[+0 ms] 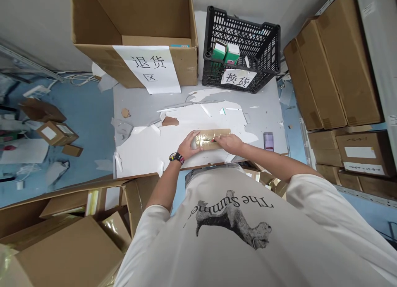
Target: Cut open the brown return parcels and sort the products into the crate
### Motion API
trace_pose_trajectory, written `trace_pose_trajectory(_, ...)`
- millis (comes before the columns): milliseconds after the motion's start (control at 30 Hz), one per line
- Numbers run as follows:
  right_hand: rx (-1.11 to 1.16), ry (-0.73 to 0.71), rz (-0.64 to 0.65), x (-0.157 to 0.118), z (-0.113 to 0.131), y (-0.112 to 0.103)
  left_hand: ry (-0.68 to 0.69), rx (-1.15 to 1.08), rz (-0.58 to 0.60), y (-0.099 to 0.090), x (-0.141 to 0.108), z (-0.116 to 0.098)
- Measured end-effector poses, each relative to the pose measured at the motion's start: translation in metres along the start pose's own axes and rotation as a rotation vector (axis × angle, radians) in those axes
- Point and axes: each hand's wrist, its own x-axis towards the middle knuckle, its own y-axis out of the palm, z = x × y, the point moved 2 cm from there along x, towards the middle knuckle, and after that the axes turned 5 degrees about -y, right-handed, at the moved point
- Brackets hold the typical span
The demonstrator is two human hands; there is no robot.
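A small flat cardboard box (221,133) wrapped in shiny tape lies on the white-covered table (142,150) in front of me. My left hand (187,146), with a dark watch at the wrist, grips the box's left end between thumb and fingers. Over the right part of the box, my right hand (230,144) is closed on a small red-and-dark tool (213,140), its tip at the taped top. Most of that tool is hidden by the fingers, so its exact kind does not show.
Behind the table's work area stand a large open carton (186,68) and a black plastic crate (266,51) holding green-and-white boxes. A phone (269,141) lies at the right. Torn paper scraps are scattered about. Cartons (341,63) line the right shelf; a box-filled carton (136,196) is at lower left.
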Motion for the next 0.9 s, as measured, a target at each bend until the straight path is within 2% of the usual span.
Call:
trace_pose_trajectory(167,0.043,0.001,-0.005,-0.011,-0.021,0.014,-0.005,0.011,0.006,-0.002,0.000,-0.002)
trace_pose_trajectory(367,0.047,0.109,0.077,-0.047,-0.060,0.027,-0.011,0.019,0.015,-0.004,0.000,0.000)
trace_pose_trajectory(567,0.059,0.105,0.050,-0.059,-0.074,0.037,0.012,0.024,0.020,-0.007,0.001,-0.001)
trace_pose_trajectory(800,0.050,0.140,0.072,-0.083,-0.101,0.052,0.003,0.035,0.026,-0.008,0.001,-0.002)
trace_pose_trajectory(900,0.083,0.152,0.069,-0.089,-0.105,0.056,0.008,0.037,0.024,-0.008,0.002,-0.001)
